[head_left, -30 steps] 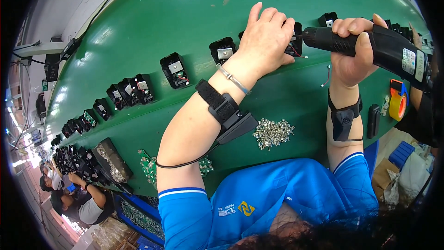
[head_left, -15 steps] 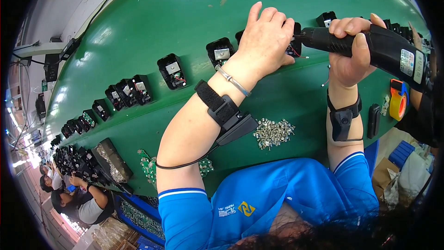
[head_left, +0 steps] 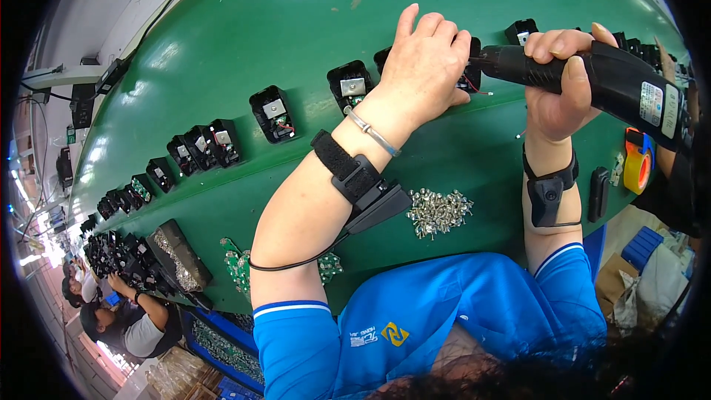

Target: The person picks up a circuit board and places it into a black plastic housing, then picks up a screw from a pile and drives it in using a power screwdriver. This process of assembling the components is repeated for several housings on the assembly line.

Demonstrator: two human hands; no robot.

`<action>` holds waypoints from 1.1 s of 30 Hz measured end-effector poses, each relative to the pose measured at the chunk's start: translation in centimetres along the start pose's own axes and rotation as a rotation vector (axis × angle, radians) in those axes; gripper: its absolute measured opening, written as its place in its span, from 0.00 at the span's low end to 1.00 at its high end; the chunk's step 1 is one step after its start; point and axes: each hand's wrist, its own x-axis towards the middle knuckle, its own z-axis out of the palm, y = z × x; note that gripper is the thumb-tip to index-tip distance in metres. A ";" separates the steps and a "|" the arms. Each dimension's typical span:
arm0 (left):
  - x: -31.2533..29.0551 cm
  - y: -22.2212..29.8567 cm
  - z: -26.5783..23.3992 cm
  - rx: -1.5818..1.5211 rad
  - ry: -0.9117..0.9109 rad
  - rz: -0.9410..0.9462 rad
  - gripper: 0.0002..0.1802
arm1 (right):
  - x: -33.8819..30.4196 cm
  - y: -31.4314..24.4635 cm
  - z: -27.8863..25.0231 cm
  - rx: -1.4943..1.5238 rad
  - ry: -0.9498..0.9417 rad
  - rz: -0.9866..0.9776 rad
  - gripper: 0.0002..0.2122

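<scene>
My right hand (head_left: pixel 561 85) is wrapped round a black electric screwdriver (head_left: pixel 629 85), held nearly level with its tip pointing left. That tip reaches into a small black plastic housing (head_left: pixel 475 46) on the green bench, from which a thin red wire sticks out. My left hand (head_left: pixel 426 67) grips this housing from its left side, the fingers bent over it and hiding much of it. Another housing (head_left: pixel 381 58) shows partly behind my left hand. Left of my wrist stands an open housing (head_left: pixel 349 83) with a metal plate and green circuit board inside.
A pile of screws (head_left: pixel 438 212) lies near my body. More housings (head_left: pixel 272 112) form a row leftward. Circuit boards (head_left: pixel 237 267), a dark tray of small metal parts (head_left: pixel 176 258) and a tape roll (head_left: pixel 637 164) are around. Co-workers (head_left: pixel 137 322) sit at far left.
Both hands and the screwdriver hold almost the same place. The housings to the left appear shifted very slightly left. At far left a co-worker's arm has moved.
</scene>
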 end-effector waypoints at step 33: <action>-1.5 -1.3 0.4 -0.053 0.028 -0.035 0.41 | -0.1 -1.4 -0.3 0.032 0.003 -0.028 0.18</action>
